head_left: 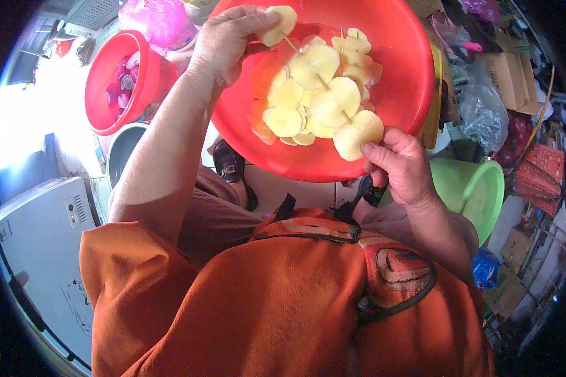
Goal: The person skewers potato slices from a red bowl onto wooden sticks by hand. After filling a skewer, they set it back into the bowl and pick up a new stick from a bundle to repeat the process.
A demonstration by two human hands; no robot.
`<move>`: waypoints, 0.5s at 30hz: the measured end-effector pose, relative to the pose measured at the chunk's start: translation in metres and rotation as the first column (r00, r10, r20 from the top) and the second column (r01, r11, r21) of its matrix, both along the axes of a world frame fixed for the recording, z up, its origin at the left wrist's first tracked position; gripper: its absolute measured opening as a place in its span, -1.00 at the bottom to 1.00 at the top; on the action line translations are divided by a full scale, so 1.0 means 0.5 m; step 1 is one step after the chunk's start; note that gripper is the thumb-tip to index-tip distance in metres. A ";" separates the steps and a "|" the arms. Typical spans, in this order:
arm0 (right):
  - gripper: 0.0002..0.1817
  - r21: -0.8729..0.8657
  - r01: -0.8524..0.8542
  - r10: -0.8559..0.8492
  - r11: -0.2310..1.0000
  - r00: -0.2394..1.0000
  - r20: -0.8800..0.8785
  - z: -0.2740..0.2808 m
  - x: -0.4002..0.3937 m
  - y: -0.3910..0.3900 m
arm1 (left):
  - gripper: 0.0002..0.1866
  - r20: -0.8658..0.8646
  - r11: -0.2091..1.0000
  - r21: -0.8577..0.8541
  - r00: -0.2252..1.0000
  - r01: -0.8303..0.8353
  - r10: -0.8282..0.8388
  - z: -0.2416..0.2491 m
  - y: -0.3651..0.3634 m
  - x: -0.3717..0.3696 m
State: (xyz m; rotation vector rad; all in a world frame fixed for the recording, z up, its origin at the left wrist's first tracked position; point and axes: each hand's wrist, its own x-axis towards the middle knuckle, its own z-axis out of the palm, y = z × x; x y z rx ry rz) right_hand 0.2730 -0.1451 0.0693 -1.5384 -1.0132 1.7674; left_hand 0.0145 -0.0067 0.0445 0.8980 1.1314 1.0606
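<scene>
A thin wooden skewer of pale yellow potato slices slants across the basin, threaded through several round slices set apart along it. At its upper left end, my left hand pinches the last slice. My right hand grips the slice at the lower right end between thumb and fingers. Under the skewer, a large red basin holds loose potato slices in what looks like water. More skewered slices lie behind, at the basin's far side.
To the left stand a red bucket with purple-red items, a pink bag and a white appliance. A green tub sits at my right. Beyond it are cardboard, clear plastic and a red crate.
</scene>
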 end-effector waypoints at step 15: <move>-0.80 0.029 -0.048 0.046 0.998 0.997 0.058 -0.001 -0.006 -0.001 | -0.74 0.081 0.989 -0.138 0.995 -0.050 0.061 -0.017 0.002 0.007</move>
